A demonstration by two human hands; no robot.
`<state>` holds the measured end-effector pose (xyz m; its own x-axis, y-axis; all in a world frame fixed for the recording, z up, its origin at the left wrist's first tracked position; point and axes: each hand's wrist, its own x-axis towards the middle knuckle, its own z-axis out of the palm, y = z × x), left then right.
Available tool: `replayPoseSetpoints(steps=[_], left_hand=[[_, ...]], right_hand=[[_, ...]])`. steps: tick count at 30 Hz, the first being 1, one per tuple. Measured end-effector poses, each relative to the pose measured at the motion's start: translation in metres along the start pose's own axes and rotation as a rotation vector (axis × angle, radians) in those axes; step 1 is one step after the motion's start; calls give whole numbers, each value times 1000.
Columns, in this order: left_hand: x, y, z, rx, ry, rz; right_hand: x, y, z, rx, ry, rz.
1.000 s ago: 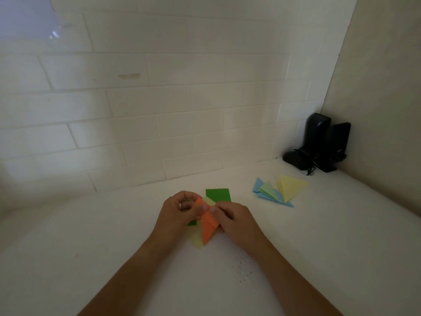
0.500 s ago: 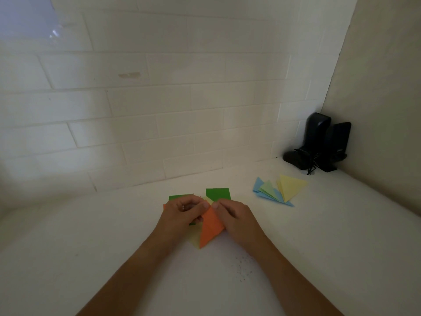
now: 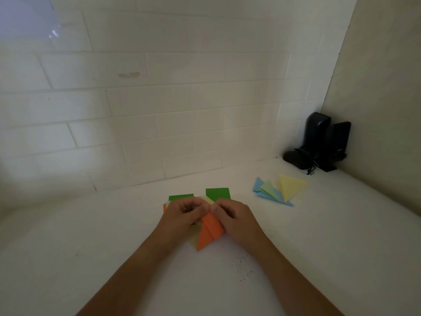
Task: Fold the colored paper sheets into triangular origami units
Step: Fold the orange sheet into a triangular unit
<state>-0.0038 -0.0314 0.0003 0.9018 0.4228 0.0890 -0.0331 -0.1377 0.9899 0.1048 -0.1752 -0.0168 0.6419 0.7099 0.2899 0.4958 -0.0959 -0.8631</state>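
An orange paper piece (image 3: 209, 232), folded into a long pointed shape, lies on the white counter with its tip toward me. My left hand (image 3: 183, 213) and my right hand (image 3: 234, 216) meet at its far end, and the curled fingers and thumbs of both pinch that end. Beneath the hands lies a small stack of unfolded sheets: green sheets (image 3: 217, 194), a pale yellow sheet (image 3: 193, 238) and an orange edge (image 3: 164, 207) stick out. The hands hide most of this stack.
Finished triangular units (image 3: 279, 188) in blue, light green and yellow are fanned out at the right. Black devices with a cable (image 3: 319, 145) stand in the back right corner. A tiled wall (image 3: 159, 110) closes the back, a plain wall the right. Dark specks (image 3: 243, 267) dot the counter.
The orange piece has come down from slightly raised to lying flatter on the counter. Both hands have shifted a little away from me, and more of the green sheet shows at the left.
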Motion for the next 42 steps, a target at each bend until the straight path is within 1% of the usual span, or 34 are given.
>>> replayPoseSetpoints(steps=[3, 8, 13, 16, 20, 23, 25, 28, 30, 33, 37, 42], left_hand=[[-1, 2, 1, 7, 8, -1], [0, -3, 0, 41, 14, -33], [2, -7, 0, 92, -10, 1], [2, -6, 2, 129, 20, 21], [3, -5, 1, 101, 102, 34], [5, -6, 2, 129, 158, 41], [5, -7, 2, 118, 146, 42], [3, -7, 3, 130, 84, 72], [2, -7, 3, 139, 81, 98], [2, -8, 1, 101, 126, 110], [3, -9, -1, 80, 144, 104], [6, -12, -1, 167, 99, 54]], right_hand=[[1, -1, -1, 22, 9, 34], [-1, -1, -1, 24, 38, 16], [-1, -2, -1, 1, 109, -14], [-1, -2, -2, 19, 142, -17], [0, 0, -2, 50, 90, -11], [0, 2, -3, 53, 62, -21], [0, 1, -3, 48, 75, -31], [-1, 0, -4, 64, 121, -30], [-1, 0, -4, 75, 137, -28], [0, 0, -3, 79, 109, -23], [-1, 1, -2, 46, 62, -27], [-2, 1, -2, 10, 66, -32]])
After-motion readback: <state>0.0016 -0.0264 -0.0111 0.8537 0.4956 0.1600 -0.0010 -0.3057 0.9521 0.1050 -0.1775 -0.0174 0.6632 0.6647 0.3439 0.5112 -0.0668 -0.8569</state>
